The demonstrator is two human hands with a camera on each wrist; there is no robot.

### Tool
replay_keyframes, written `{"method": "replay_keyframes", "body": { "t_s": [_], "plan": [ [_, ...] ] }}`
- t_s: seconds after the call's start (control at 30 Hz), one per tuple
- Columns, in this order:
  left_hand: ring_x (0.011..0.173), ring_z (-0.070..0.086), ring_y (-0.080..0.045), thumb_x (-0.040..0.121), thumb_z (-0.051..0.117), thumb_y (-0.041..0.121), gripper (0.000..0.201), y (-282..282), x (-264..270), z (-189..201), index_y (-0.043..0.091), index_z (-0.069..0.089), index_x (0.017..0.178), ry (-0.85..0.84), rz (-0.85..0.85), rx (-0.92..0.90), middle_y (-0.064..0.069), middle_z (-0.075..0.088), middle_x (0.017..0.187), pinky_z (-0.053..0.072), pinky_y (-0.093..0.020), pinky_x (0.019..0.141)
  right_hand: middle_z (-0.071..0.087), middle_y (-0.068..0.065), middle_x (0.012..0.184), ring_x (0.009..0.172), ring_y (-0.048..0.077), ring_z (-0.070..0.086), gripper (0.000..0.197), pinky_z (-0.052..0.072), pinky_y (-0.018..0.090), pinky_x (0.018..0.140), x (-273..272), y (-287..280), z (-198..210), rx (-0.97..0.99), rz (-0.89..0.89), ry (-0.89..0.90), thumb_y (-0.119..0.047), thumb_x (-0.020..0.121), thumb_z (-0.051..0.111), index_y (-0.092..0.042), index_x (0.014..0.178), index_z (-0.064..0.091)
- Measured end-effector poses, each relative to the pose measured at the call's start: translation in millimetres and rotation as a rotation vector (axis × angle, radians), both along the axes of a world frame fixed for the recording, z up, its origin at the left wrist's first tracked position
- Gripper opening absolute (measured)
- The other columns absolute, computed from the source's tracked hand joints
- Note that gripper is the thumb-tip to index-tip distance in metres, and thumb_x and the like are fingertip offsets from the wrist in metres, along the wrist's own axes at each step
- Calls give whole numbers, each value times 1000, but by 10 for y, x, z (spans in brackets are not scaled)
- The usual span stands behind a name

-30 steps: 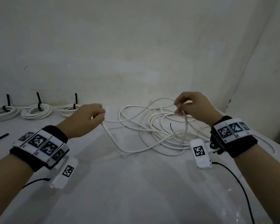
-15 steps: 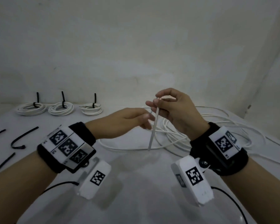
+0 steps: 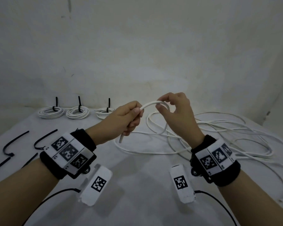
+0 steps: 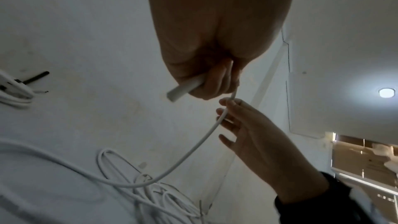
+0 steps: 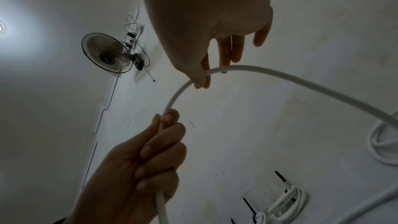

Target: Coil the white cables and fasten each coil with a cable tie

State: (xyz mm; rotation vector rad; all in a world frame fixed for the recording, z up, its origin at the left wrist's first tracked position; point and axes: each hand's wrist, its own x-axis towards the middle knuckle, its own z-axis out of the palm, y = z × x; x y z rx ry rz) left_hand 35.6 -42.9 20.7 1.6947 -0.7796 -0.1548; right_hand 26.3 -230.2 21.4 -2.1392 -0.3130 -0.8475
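left hand (image 3: 127,118) fisted round the white cable (image 3: 151,104) near its cut end, which pokes out below the fist. right hand (image 3: 175,111) pinches the same cable just right of it, bending it into an arch above the worktop (image 3: 137,176). rest of cable sprawls loose at right (three tied coils (image 3: 77,112) far left, loose black ties (image 3: 44,139) near left).

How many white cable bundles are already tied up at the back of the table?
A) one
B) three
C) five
B: three tied coils sit in a row by the wall, each with a black tie sticking up.
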Motion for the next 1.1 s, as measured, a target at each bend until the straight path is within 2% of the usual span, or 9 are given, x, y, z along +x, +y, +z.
{"method": "replay_keyframes", "body": {
  "t_s": [0.07, 0.13, 0.27, 0.43, 0.6, 0.73, 0.83, 0.93, 1.1],
  "plan": [
    [43, 20, -6, 103, 27, 23, 29, 13, 10, 28, 10, 45, 84, 21, 17, -70, 5, 29, 53, 21, -16, 39, 63, -4, 78, 83, 20, 59, 11, 44, 30, 75, 36, -18, -13, 31, 54, -11, -18, 89, 64, -21, 79, 61],
    [43, 17, -7, 102, 26, 31, 35, 18, 27, 67, 10, 50, 86, 73, 21, -122, 6, 24, 52, 16, -17, 41, 65, 4, 69, 69, 19, 64, 14, 48, 28, 64, 84, -54, 35, 131, 103, -23, -17, 89, 65, -22, 76, 66],
    [41, 14, -6, 94, 26, 47, 43, 4, 42, 95, 14, 41, 70, 210, -45, -195, 8, 20, 49, 11, -16, 40, 64, -11, 60, 55, 9, 61, 12, 53, 23, 60, 177, -64, 145, 276, 141, -87, -18, 85, 71, -27, 77, 71],
    [41, 6, -7, 95, 26, 44, 50, 131, 148, 214, 22, 45, 55, 359, -69, -750, 9, 20, 43, 10, -16, 33, 58, 0, 63, 53, 11, 60, 9, 55, 24, 59, 332, -29, -93, 310, 266, 34, -7, 93, 58, -13, 91, 64],
    [35, 16, -5, 101, 23, 39, 46, 400, 325, 216, 21, 43, 64, 308, 15, -1028, 7, 27, 44, 17, -13, 32, 55, 5, 73, 62, 16, 64, 26, 54, 36, 72, 401, -120, -504, 146, 372, 212, 1, 95, 49, -24, 103, 50],
    [35, 23, -2, 101, 22, 37, 40, 378, 412, 103, 20, 37, 68, 266, 95, -996, 10, 27, 45, 21, -14, 35, 53, -2, 80, 69, 9, 55, 27, 47, 25, 68, 381, -36, -547, -320, 308, 105, -3, 94, 52, -23, 110, 58],
    [36, 24, -3, 102, 22, 32, 38, 316, 475, 63, 17, 34, 69, 222, 162, -844, 10, 29, 44, 24, -15, 37, 51, -3, 93, 78, 9, 54, 28, 49, 32, 71, 321, 110, -497, -534, 353, 0, 0, 92, 51, -15, 113, 62],
    [38, 27, -6, 104, 24, 25, 38, 241, 501, -4, 14, 35, 70, 152, 234, -588, 7, 32, 44, 27, -16, 40, 52, 0, 93, 79, 13, 52, 31, 47, 40, 66, 246, 249, -398, -663, 371, -130, 0, 90, 50, -17, 109, 67],
    [46, 38, -6, 104, 27, 25, 42, 72, 407, -127, 11, 42, 67, 3, 223, -249, 7, 41, 49, 35, -18, 47, 54, 4, 93, 80, 14, 47, 25, 37, 33, 65, 150, 435, -120, -701, 413, -303, -3, 90, 55, -19, 99, 73]
  ]
}}
